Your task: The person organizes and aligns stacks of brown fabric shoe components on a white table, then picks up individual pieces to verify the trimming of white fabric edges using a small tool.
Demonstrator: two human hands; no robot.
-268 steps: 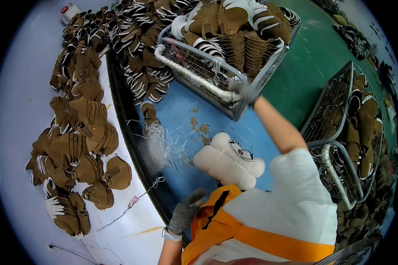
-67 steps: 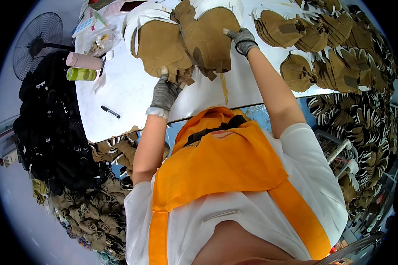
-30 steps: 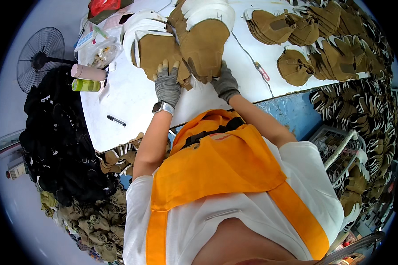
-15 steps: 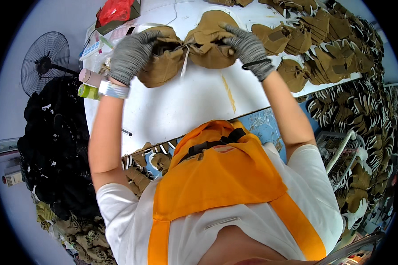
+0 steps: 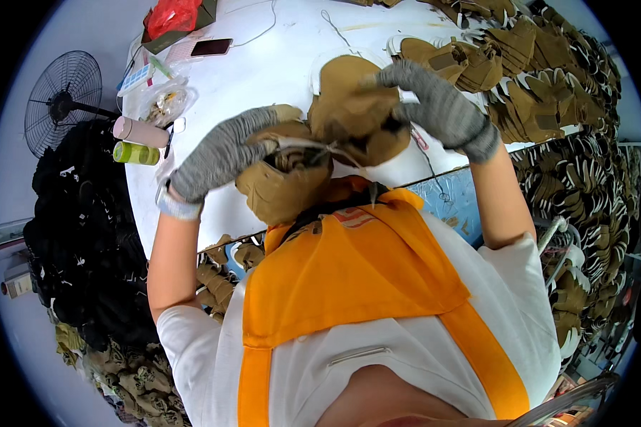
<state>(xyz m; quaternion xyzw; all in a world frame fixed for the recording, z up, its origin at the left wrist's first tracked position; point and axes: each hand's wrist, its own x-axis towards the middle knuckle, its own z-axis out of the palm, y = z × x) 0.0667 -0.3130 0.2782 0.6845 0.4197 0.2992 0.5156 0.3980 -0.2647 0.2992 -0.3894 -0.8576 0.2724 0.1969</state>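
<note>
From my end, via the head camera: both hands wore grey gloves and worked over the near edge of the white worktop [image 5: 242, 82]. Left hand [image 5: 224, 153] was closed on the left brown bundle [image 5: 281, 192], thumb and fingers gripping its upper part; that bundle hung tilted at the near edge, overlapping the top of the orange apron [image 5: 356, 277]. Right hand [image 5: 445, 107] was half curled at the right brown bundle [image 5: 345, 78], fingertips at its side, but blur meant I couldn't tell whether it gripped. That bundle sat a bit farther in from the near edge, white showing at its far end. A pale strip [image 5: 306, 142] ran between the two, ends unclear. Pink-handled tool [image 5: 420, 140] was by the near edge, just beside the right bundle. Along the left edge: pink bottle [image 5: 141, 132], green container [image 5: 136, 154], clear bag [image 5: 165, 103]. Toward the far left corner: dark-screened phone [image 5: 211, 47], box [image 5: 201, 20] with red plastic [image 5: 171, 16]. More brown stacks [image 5: 523, 43] covered the right end.
</note>
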